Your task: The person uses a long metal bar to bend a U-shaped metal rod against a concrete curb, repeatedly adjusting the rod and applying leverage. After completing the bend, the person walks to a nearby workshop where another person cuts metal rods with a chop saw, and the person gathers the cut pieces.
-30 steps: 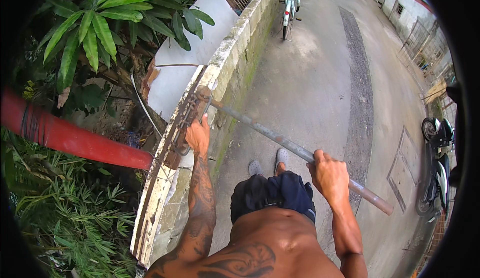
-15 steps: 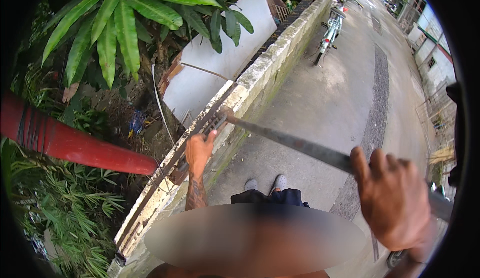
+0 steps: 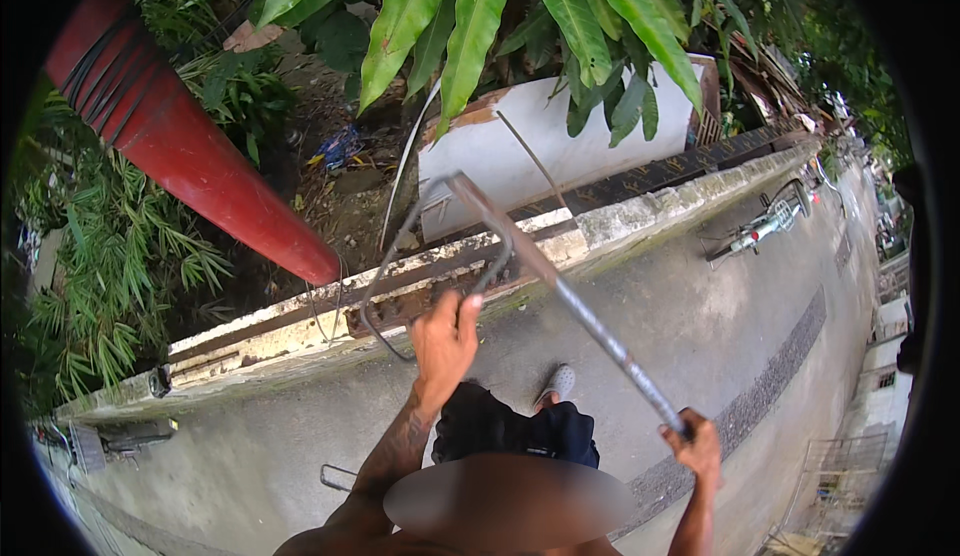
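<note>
My left hand is closed on a thin bent metal rod, its angular loop raised over the rusty strip along the top of the low block wall. Gripped in my right hand at its near end is a long metal pipe, slanting up and left across the wall. The pipe's rusty far end overlaps the loop's upper corner; whether they are joined, I cannot tell. Below my hands are my dark shorts and a grey clog.
A thick red pole slants down behind the wall, beside leafy branches and a white board. A pale bicycle stands along the wall at right, another at left. Another bent rod shows low on the lane.
The view has swung left toward the wall. The loop and pipe end have lifted off the wall's rusty top, and the pipe now slants more steeply, my right hand lower in view.
</note>
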`<control>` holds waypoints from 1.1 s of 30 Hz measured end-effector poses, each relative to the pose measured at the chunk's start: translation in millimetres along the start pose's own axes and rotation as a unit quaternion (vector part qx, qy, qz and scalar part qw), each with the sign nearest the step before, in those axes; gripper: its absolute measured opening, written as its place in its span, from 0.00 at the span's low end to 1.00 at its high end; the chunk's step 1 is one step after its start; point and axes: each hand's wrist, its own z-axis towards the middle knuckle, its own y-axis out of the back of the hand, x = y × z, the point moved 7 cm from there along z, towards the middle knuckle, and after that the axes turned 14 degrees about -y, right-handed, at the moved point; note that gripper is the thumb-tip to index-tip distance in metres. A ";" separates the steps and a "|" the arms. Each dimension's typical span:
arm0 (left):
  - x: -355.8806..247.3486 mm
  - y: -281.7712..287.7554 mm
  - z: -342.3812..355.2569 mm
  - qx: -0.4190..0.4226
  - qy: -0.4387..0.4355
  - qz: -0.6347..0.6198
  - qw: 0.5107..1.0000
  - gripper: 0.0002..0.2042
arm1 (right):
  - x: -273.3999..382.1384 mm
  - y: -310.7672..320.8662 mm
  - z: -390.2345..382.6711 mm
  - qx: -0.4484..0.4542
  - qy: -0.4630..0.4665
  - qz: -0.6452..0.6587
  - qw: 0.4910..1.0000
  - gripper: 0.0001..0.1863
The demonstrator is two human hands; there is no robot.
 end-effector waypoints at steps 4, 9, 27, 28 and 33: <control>14.0 -47.3 -63.2 0.042 0.100 0.081 0.991 0.20 | -22.0 -64.3 75.1 0.125 0.059 0.064 0.988 0.17; 4.3 -124.4 -93.7 -0.036 0.261 0.067 0.962 0.24 | 31.5 58.2 214.1 0.049 0.227 -0.086 0.969 0.15; -5.6 -216.9 -112.8 -0.210 0.370 0.196 0.883 0.26 | 152.7 147.1 331.9 0.165 0.498 -0.363 0.770 0.20; -4.0 -221.6 -115.1 -0.217 0.352 0.188 0.891 0.27 | 156.3 151.5 333.6 0.171 0.484 -0.359 0.780 0.20; -5.1 -226.8 -108.2 -0.263 0.397 0.163 0.864 0.26 | 191.2 166.0 303.1 0.103 0.522 -0.395 0.749 0.19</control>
